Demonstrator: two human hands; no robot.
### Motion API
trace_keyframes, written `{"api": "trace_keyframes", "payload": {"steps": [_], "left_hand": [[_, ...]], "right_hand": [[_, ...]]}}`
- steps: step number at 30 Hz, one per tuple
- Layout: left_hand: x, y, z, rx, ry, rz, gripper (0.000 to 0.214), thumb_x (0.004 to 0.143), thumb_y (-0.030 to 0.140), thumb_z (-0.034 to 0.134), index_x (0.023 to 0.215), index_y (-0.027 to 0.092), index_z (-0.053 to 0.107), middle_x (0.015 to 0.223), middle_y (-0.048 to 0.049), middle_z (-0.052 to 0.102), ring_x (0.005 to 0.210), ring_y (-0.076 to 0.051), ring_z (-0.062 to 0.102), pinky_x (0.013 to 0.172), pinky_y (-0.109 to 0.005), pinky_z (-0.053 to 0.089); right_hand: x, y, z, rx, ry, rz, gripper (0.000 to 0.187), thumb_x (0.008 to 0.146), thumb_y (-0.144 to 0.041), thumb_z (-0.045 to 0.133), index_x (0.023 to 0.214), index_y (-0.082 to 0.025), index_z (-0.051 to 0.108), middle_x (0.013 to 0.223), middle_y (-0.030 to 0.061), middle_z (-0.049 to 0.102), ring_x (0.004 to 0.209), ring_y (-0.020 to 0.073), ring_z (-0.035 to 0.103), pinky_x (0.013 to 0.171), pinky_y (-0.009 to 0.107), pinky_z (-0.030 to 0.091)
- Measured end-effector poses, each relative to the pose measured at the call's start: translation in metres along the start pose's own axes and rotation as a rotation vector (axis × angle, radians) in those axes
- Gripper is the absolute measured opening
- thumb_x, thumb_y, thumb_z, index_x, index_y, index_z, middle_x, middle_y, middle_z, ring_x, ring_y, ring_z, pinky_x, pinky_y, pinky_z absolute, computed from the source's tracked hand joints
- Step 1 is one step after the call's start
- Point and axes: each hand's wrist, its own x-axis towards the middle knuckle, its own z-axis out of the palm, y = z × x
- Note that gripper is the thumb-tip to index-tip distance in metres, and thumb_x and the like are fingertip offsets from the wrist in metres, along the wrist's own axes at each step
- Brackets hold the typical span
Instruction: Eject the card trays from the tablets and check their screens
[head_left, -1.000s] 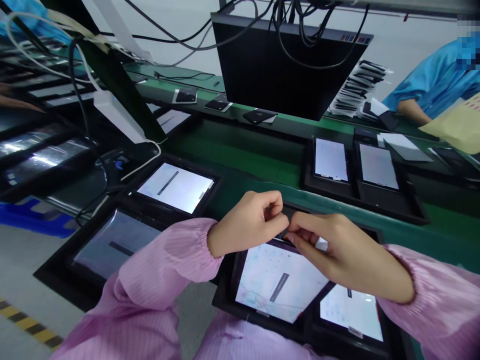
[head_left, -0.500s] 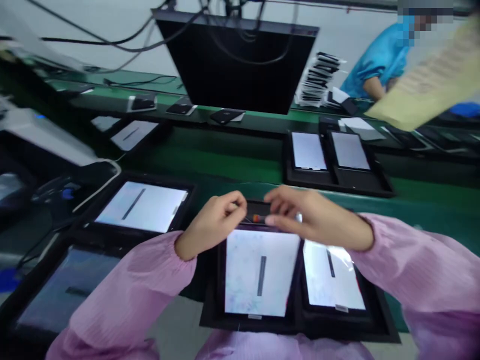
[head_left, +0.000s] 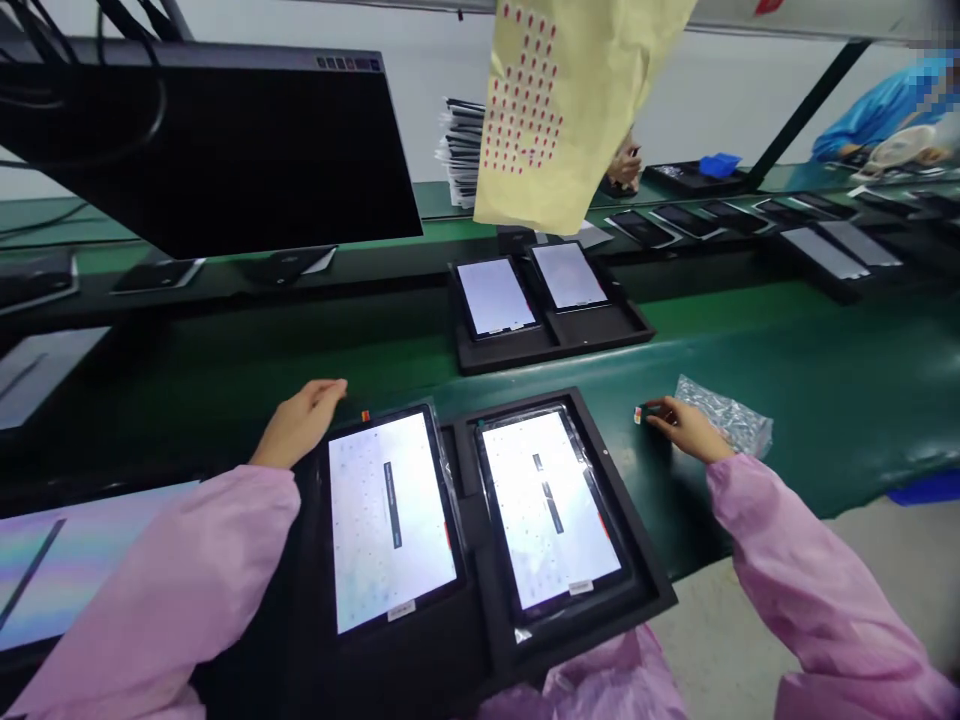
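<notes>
head view: no longer meeting over the black tray (head_left: 639,560), left hand (head_left: 300,422) is lying flat at its far-left corner, right hand (head_left: 686,428) pinching a small tab (head_left: 638,414) right of it.

Left hand (head_left: 300,420): I see it resting by the left tablet's (head_left: 390,515) top corner.
Right hand (head_left: 686,430): touching a small tag (head_left: 638,414) beside the plastic bag (head_left: 724,415).

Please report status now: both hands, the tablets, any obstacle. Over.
Left hand open, at top-left corner of lit left tablet in black tray. Right hand pinches small red-and-white tab, beside crinkled clear plastic bag.
</notes>
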Motion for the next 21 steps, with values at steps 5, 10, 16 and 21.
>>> {"api": "trace_keyframes", "payload": {"steps": [5, 10, 16, 21], "left_hand": [[-0.050, 0.077, 0.073, 0.217, -0.138, 0.558, 0.033, 0.089, 0.039, 0.041, 0.091, 0.018, 0.065, 0.097, -0.0095, 0.065, 0.097, -0.026, 0.056, 0.091, -0.039, 0.042], [-0.068, 0.104, 0.141, 0.352, -0.270, 0.704, 0.027, 0.087, 0.029, 0.045, 0.089, 0.010, 0.064, 0.092, -0.0148, 0.060, 0.089, -0.028, 0.053, 0.082, -0.043, 0.042], [-0.077, 0.112, 0.136, 0.348, -0.351, 0.717, 0.024, 0.088, 0.020, 0.042, 0.075, 0.016, 0.062, 0.091, -0.0079, 0.059, 0.087, -0.021, 0.053, 0.081, -0.037, 0.043], [-0.083, 0.131, 0.124, 0.340, -0.347, 0.730, 0.023, 0.090, 0.020, 0.040, 0.085, 0.015, 0.062, 0.100, -0.0086, 0.058, 0.094, -0.021, 0.051, 0.088, -0.037, 0.042]], "right_hand": [[0.031, 0.012, 0.012, 0.101, -0.116, -0.055, 0.024, 0.066, -0.044, 0.065, 0.072, -0.022, 0.060, 0.068, 0.0038, 0.069, 0.062, 0.0181, 0.062, 0.061, 0.030, 0.047], [0.035, 0.014, 0.004, 0.227, -0.194, -0.085, 0.039, 0.062, -0.059, 0.068, 0.064, -0.021, 0.060, 0.062, 0.0039, 0.067, 0.056, 0.0172, 0.059, 0.056, 0.031, 0.048], [0.018, -0.020, -0.024, 0.511, -0.319, -0.075, 0.055, 0.067, -0.072, 0.064, 0.076, -0.017, 0.061, 0.083, 0.0131, 0.073, 0.070, 0.0231, 0.071, 0.070, 0.039, 0.060], [0.001, -0.079, -0.046, 0.697, -0.223, -0.204, 0.041, 0.069, -0.057, 0.074, 0.077, -0.018, 0.063, 0.078, 0.0084, 0.073, 0.072, 0.0208, 0.070, 0.076, 0.037, 0.059]]}}
